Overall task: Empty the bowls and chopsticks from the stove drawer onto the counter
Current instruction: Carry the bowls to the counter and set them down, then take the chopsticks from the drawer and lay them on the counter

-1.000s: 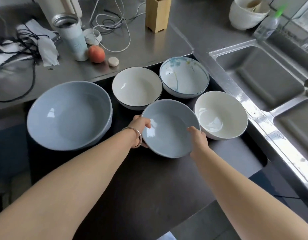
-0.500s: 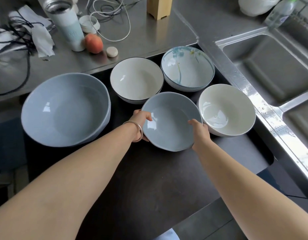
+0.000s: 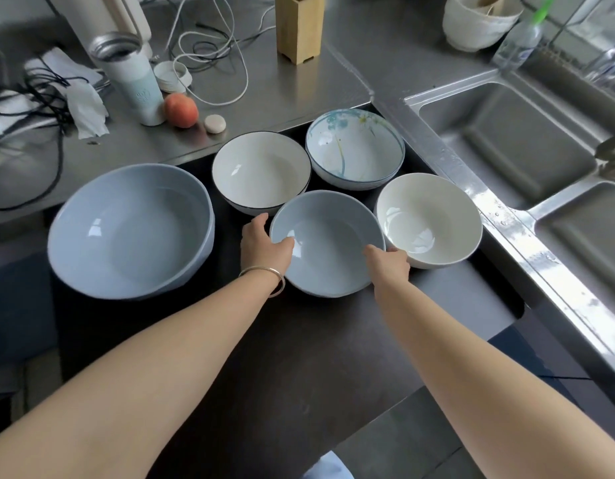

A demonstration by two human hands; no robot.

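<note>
Since the small blue bowl [image 3: 328, 243] looks like glazed ceramic, it should be stiff, smooth, fairly weighty and quick to chip against the cream bowl [image 3: 428, 219] and the black-rimmed bowl [image 3: 261, 171] crowding it on the dark surface below the counter [image 3: 299, 95]. The left hand [image 3: 262, 245] and right hand [image 3: 389, 262] clasp its opposite rims, thumbs hooked inside; whether it is lifted or resting is hard to tell. That two-sided rim hold seems soundest.

Brushed steel table [image 3: 299, 95] running into a double steel sink [image 3: 513, 140] at right, daylight glinting off its wet rim, cluttered with cables [image 3: 209, 53].
</note>
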